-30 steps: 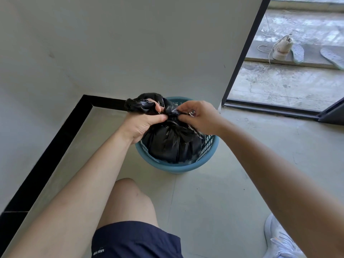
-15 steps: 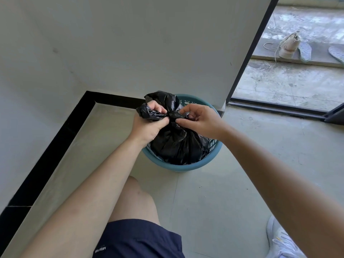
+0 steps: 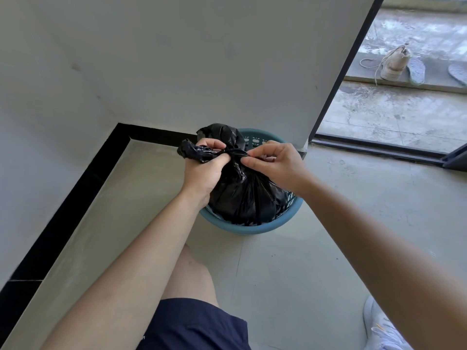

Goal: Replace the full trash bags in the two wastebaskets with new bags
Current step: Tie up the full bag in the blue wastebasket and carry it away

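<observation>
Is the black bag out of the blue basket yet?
No, the black bag sits in the blue basket, left hand and right hand holding its neck.

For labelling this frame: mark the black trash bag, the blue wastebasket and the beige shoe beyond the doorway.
black trash bag [image 3: 242, 198]: head view, bulging side below the knot.
blue wastebasket [image 3: 252, 229]: head view, near rim.
beige shoe [image 3: 393, 64]: head view, its side.

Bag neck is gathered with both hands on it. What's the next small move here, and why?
Probably pull the knot tight: the left hand grips the twisted tail, the right hand pinches the knot, which looks loose. The black trash bag sits in the teal wastebasket, so lifting comes after.
</observation>
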### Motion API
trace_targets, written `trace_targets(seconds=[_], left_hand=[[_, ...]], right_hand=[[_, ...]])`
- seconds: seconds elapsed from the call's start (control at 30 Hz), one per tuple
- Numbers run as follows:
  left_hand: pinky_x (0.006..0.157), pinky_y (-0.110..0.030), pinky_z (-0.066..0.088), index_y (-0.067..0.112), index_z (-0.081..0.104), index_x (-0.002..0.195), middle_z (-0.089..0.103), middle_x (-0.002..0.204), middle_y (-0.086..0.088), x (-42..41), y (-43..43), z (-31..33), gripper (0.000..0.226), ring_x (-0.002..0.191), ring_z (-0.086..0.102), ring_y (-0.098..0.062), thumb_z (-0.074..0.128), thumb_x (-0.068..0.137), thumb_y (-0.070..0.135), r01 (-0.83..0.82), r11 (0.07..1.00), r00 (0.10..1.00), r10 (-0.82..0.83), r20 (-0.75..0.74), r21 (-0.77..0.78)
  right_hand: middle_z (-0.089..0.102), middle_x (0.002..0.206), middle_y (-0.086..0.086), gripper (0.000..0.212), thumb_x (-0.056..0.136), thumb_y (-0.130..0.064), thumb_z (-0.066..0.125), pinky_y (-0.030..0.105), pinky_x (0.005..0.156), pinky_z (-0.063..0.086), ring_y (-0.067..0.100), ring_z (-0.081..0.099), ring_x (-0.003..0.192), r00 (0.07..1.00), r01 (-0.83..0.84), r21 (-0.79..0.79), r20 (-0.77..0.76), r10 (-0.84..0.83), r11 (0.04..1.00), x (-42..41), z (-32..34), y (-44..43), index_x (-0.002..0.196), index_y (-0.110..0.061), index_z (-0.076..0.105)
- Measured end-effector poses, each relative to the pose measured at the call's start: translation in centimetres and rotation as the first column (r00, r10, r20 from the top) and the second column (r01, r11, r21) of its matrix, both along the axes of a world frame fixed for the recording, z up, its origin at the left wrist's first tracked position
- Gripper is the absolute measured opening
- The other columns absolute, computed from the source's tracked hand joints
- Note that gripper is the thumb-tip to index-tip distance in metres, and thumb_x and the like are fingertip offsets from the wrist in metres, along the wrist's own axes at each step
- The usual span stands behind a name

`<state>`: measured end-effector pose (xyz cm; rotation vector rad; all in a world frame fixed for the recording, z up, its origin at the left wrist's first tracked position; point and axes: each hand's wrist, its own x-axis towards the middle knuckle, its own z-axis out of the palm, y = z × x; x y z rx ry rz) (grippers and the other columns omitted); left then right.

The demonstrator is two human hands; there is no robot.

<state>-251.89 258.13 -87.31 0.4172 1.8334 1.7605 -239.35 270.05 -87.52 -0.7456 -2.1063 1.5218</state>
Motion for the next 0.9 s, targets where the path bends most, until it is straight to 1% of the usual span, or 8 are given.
trace_targets(seconds=[0.07,0.13,0.27,0.37,0.43,0.57,0.73,0.9], left_hand=[[0.081,-0.031,0.056,0.014,0.070,0.090,0.073,0.095,-0.009,0.2,-0.2,0.1,0.018,0.088,0.070,-0.019,0.069,0.084,-0.002,0.048,0.995,0.992,-0.057,0.116,0.082],[0.083,-0.031,0.056,0.011,0.072,0.095,0.073,0.101,-0.014,0.2,-0.4,0.3,0.017,0.093,0.071,-0.022,0.067,0.086,-0.004,0.045,0.991,0.978,-0.070,0.197,0.127],[0.083,-0.033,0.058,0.007,0.069,0.104,0.070,0.112,-0.022,0.0,-0.9,0.8,0.022,0.102,0.070,-0.029,0.062,0.088,-0.007,0.011,0.975,0.914,-0.099,0.394,0.221],[0.091,-0.037,0.057,0.003,0.064,0.115,0.068,0.115,-0.021,0.4,-1.1,0.9,0.028,0.104,0.068,-0.029,0.060,0.088,-0.005,0.014,0.964,0.892,-0.132,0.433,0.266],[0.094,-0.039,0.055,0.004,0.066,0.112,0.068,0.114,-0.019,0.5,-1.0,0.7,0.026,0.107,0.067,-0.030,0.067,0.086,-0.001,-0.003,0.964,0.901,-0.112,0.420,0.264],[0.088,-0.039,0.057,0.008,0.071,0.102,0.073,0.102,-0.014,0.1,-0.8,0.2,0.025,0.097,0.070,-0.027,0.067,0.084,-0.008,-0.048,0.975,0.933,-0.033,0.359,0.215],[0.085,-0.033,0.056,0.013,0.071,0.086,0.074,0.089,-0.004,0.1,-1.0,-0.8,0.028,0.090,0.070,-0.019,0.065,0.082,-0.014,-0.002,0.990,0.991,-0.017,0.135,0.138],[0.080,-0.030,0.057,0.014,0.065,0.076,0.069,0.081,-0.004,-0.8,-1.2,-1.1,0.027,0.080,0.069,-0.016,0.078,0.073,-0.010,-0.013,0.997,0.999,0.016,-0.040,0.077]], right_hand=[[0.065,0.079,0.015,0.011,0.078,-0.028,0.084,0.038,0.073,0.057,0.020,0.059,0.071,1.000,0.000,-0.024,-0.022,-0.001,1.000,-0.2,-0.1,0.0,0.087,-0.027,0.078],[0.053,0.071,0.004,0.016,0.079,-0.024,0.084,0.024,0.062,0.043,0.012,0.047,0.065,0.999,0.007,-0.010,-0.041,-0.008,1.000,-0.3,-0.4,0.0,0.091,-0.023,0.074],[0.051,0.071,0.001,0.010,0.080,-0.022,0.083,0.018,0.063,0.039,0.007,0.044,0.063,0.998,-0.017,-0.023,-0.057,0.015,1.000,-0.3,-0.2,-0.5,0.086,-0.025,0.076],[0.060,0.072,0.009,0.013,0.077,-0.023,0.085,0.027,0.068,0.047,0.010,0.053,0.066,0.997,0.009,-0.004,-0.072,-0.009,1.000,-0.4,-0.3,-0.5,0.081,-0.031,0.076],[0.069,0.080,0.008,0.013,0.075,-0.026,0.087,0.034,0.076,0.052,0.016,0.061,0.073,0.998,0.015,0.030,-0.059,-0.013,0.999,-0.4,-0.3,-0.4,0.080,-0.034,0.077],[0.063,0.086,-0.011,0.018,0.075,-0.030,0.086,0.020,0.079,0.046,0.003,0.059,0.081,0.991,-0.098,0.177,0.106,0.080,0.979,-0.2,-0.3,-0.3,0.086,-0.041,0.076],[0.069,0.085,-0.009,0.014,0.083,-0.024,0.078,0.025,0.083,0.049,0.007,0.063,0.081,0.963,-0.171,0.166,0.237,0.129,0.971,0.1,-0.1,0.4,0.090,-0.036,0.077],[0.074,0.076,-0.009,0.032,0.098,-0.035,0.059,0.021,0.079,0.049,-0.002,0.066,0.074,0.955,-0.213,0.128,0.236,0.179,0.969,0.2,0.3,0.4,0.130,-0.031,0.056]])
